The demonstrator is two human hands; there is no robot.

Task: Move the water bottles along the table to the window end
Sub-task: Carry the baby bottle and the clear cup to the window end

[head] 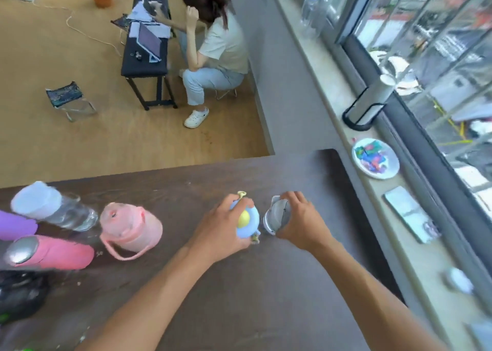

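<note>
On the dark brown table, my left hand grips a light blue bottle with a yellow lid. Right beside it my right hand grips a grey bottle. Both bottles stand near the table's right end, by the window. At the left end stand a pale pink bottle with a strap, a clear bottle with a white cap, a pink bottle with a silver cap and a purple bottle, which is cut off by the frame edge.
A window sill runs along the right, holding a plate of coloured bits, a phone, a cup holder and plastic bottles. A person crouches by a black bench on the floor beyond. A black object lies at the table's left.
</note>
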